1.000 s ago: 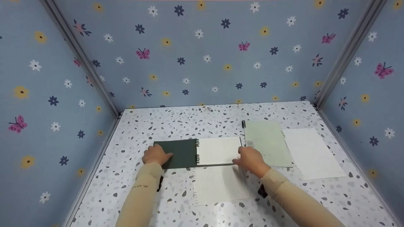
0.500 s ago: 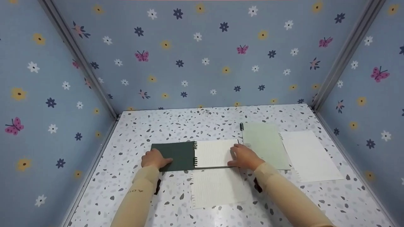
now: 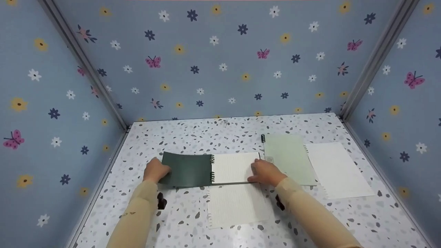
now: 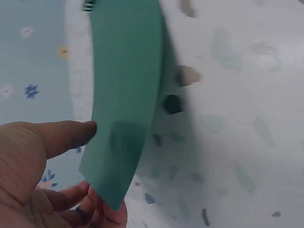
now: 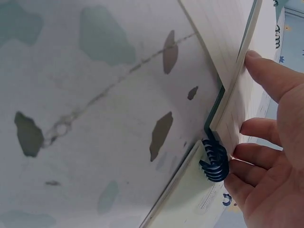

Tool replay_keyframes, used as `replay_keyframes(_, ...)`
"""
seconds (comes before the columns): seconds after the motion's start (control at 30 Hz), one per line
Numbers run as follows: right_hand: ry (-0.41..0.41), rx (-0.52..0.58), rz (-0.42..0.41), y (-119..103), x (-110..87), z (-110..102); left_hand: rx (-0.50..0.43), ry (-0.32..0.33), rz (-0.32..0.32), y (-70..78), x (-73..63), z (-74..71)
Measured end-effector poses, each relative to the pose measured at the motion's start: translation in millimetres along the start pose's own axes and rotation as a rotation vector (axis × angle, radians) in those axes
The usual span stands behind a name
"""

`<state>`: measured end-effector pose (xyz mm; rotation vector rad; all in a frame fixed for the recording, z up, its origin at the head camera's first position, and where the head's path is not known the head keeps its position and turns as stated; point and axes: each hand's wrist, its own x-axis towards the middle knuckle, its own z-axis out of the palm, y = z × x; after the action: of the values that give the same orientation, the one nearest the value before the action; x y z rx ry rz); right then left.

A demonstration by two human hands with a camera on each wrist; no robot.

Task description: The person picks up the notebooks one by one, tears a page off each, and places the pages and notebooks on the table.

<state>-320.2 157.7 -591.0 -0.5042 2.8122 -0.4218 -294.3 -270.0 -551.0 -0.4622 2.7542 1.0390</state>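
A spiral notebook (image 3: 235, 168) lies open on the table, lined pages on the right and dark green cover (image 3: 187, 170) on the left. My left hand (image 3: 155, 170) holds the cover's outer end; in the left wrist view the thumb is on one face and the fingers are behind it. The cover bows upward off the table. At the notebook's right end, my right hand (image 3: 266, 172) grips the near corner, thumb at the near edge and fingers bent at the right edge. A loose lined sheet (image 3: 237, 206) with a torn-hole edge lies just below the notebook.
A pale green spiral notebook (image 3: 291, 155) lies closed behind and right of my right hand, its black coil (image 5: 214, 161) close to my fingers in the right wrist view. Beside it is a loose white sheet (image 3: 339, 172). Flower-patterned walls (image 3: 220, 69) enclose the speckled table (image 3: 179, 137).
My left hand has moved left to the outer end of the green cover and raised it, so it now bows. My right hand has shifted slightly inward along the notebook's right end.
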Motion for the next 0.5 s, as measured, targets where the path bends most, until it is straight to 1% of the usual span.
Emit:
replay_keyframes(0.07,0.010,0.001,-0.005,0,0.0,0,-0.069,-0.015,0.003,1.2,-3.8,-10.4)
replay_keyframes(0.13,0.019,0.005,-0.018,0,0.5,1,-0.168,-0.049,0.005,4.3,-8.9,-17.4)
replay_keyframes(0.23,0.026,-0.002,-0.030,1,1.6,2,-0.346,-0.087,0.017,10.4,-18.2,-19.9)
replay_keyframes(0.3,0.023,-0.003,-0.032,1,2.1,3,-0.473,-0.091,0.050,15.3,-25.2,-16.5)
replay_keyframes(0.4,0.017,-0.006,-0.014,2,2.3,4,-0.625,-0.042,0.129,24.1,-35.0,-4.9)
replay_keyframes(0.5,0.015,0.006,0.001,2,1.8,4,-0.728,0.015,0.224,33.4,-41.6,13.6)
